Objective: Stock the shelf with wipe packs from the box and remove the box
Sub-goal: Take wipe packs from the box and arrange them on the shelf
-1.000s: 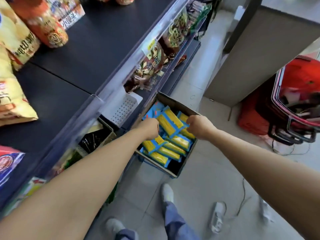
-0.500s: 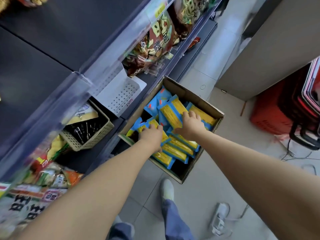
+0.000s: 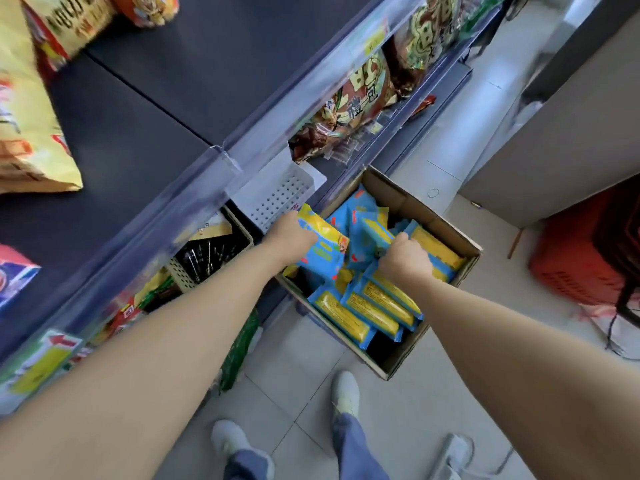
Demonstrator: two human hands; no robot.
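Note:
An open cardboard box (image 3: 446, 221) sits on the floor against the shelf unit, holding several blue and yellow wipe packs (image 3: 367, 308). My left hand (image 3: 289, 237) is shut on one wipe pack (image 3: 323, 245), lifted above the box's left edge. My right hand (image 3: 405, 259) is down in the middle of the box, closed around another blue pack (image 3: 369, 237) that tilts upward. The low shelf (image 3: 332, 169) beside the box holds a white perforated divider (image 3: 277, 199).
A woven basket (image 3: 211, 258) with dark items sits on the low shelf left of the box. Snack bags (image 3: 360, 98) fill the shelf farther along. The dark upper shelf (image 3: 194, 71) overhangs. Red stacked baskets (image 3: 588, 254) stand at the right. My feet (image 3: 343, 393) are near the box.
Both hands have closed on packs and risen: the left lifted one out toward the shelf side, the right pulled another up. The camera tilted so the upper shelf shows more.

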